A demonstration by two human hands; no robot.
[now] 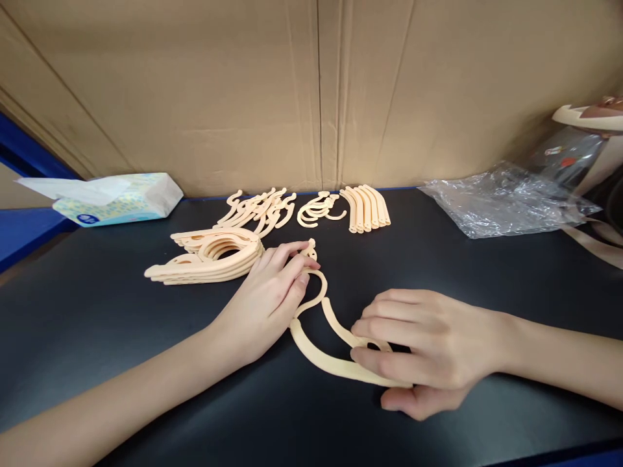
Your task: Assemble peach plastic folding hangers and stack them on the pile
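In the middle of the black table lie cream plastic parts of a folding clothes hanger. My left hand [272,292] is closed at the top end of a curved hook [325,285], and a small knobbed end [312,246] shows past its fingertips. My right hand [423,347] curls over the right end of the long curved hanger arm [331,363], its thumb at the near side. A second, inner curved piece [335,321] runs under the same fingers. The palm and fingers hide how these parts join on the right.
Stacked hangers [209,269] lie just left of my left hand. Behind are loose S-shaped pieces [263,207], small hooks [318,209] and a row of curved arms [365,207]. A tissue pack [121,201] stands back left, a clear plastic bag [506,201] back right, against cardboard [219,97].
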